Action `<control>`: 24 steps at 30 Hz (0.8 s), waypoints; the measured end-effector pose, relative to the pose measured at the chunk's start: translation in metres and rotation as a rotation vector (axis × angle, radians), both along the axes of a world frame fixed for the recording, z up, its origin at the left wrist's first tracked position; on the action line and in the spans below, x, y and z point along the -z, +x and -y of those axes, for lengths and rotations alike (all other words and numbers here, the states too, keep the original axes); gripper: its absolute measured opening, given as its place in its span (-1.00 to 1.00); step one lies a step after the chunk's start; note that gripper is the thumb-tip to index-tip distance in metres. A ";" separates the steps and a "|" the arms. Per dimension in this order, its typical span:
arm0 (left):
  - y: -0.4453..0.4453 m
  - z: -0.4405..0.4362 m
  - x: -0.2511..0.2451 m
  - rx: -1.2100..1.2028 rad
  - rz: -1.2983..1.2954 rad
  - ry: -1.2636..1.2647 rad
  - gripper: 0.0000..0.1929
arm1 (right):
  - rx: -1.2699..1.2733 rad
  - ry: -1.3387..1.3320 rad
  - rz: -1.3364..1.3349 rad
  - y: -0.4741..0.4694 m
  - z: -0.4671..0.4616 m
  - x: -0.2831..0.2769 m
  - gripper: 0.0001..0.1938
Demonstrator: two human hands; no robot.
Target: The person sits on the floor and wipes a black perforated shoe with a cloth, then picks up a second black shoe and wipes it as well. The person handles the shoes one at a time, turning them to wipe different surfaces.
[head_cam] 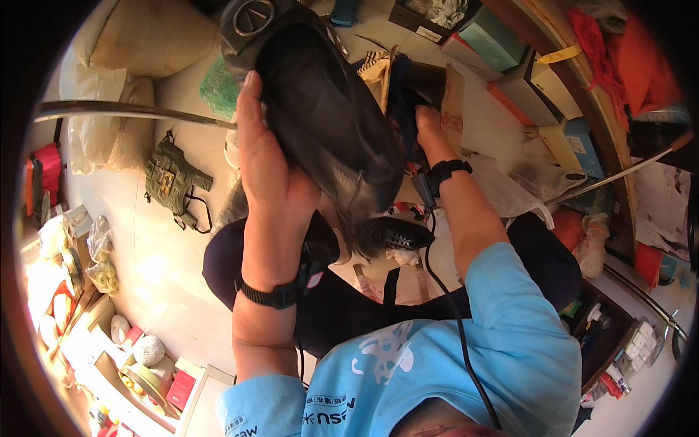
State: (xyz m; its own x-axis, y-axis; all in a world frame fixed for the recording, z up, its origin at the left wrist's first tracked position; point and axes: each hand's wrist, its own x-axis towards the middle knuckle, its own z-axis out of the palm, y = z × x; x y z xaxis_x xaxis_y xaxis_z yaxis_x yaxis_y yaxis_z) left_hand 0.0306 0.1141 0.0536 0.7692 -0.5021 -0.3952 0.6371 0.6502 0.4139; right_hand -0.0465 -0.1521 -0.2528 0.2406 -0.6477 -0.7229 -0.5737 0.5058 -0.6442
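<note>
My left hand (pixel 270 169) holds up a black leather-like bag (pixel 327 109), its thumb along the near left edge and its other fingers hidden behind it. A round metal emblem sits at the bag's top end. To the right, my right hand (pixel 427 117) reaches into an open cardboard box (pixel 453 104) holding dark fabric; its fingers are hidden there. Striped cloth (pixel 375 65) pokes out at the box's left side. Just below the held bag lies a black perforated object (pixel 401 232).
A green camouflage vest or pack (pixel 177 180) lies on the floor at left, near large sacks (pixel 153 38). Several shoe-type boxes (pixel 497 38) line the right side. A metal bar (pixel 136 111) crosses at left. A black cable (pixel 453 311) runs over my shirt.
</note>
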 end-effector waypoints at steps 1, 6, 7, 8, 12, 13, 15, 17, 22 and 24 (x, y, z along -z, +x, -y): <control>0.001 0.000 0.000 -0.004 -0.013 0.012 -0.57 | -0.005 -0.042 0.007 0.003 0.003 0.010 -0.38; 0.003 0.000 -0.005 -0.018 -0.075 0.057 -0.54 | -0.396 -0.541 -0.202 0.014 0.018 0.061 -0.35; 0.004 0.001 -0.006 -0.009 -0.075 0.044 -0.54 | -0.459 -0.610 -0.216 0.016 0.023 0.075 -0.35; 0.004 0.001 -0.007 -0.001 -0.101 0.045 -0.53 | -0.493 -0.653 -0.233 0.014 0.025 0.090 -0.35; 0.005 0.004 -0.006 0.046 -0.156 -0.015 -0.48 | -0.641 -0.891 -0.275 0.004 0.046 0.170 -0.38; 0.004 0.005 -0.006 0.058 -0.153 -0.048 -0.47 | -0.694 -0.832 -0.263 0.009 0.057 0.189 -0.40; 0.002 0.007 -0.003 0.071 -0.184 -0.068 -0.42 | -0.806 -0.841 -0.290 0.013 0.072 0.217 -0.43; 0.004 0.006 -0.002 0.113 -0.240 -0.168 -0.40 | -0.869 -0.849 -0.293 0.006 0.083 0.224 -0.43; 0.001 0.006 0.000 0.079 -0.259 -0.180 -0.40 | -0.945 -0.719 -0.429 -0.002 0.075 0.187 -0.43; 0.001 0.009 0.000 0.073 -0.269 -0.124 -0.38 | -0.967 -0.690 -0.453 -0.001 0.070 0.168 -0.43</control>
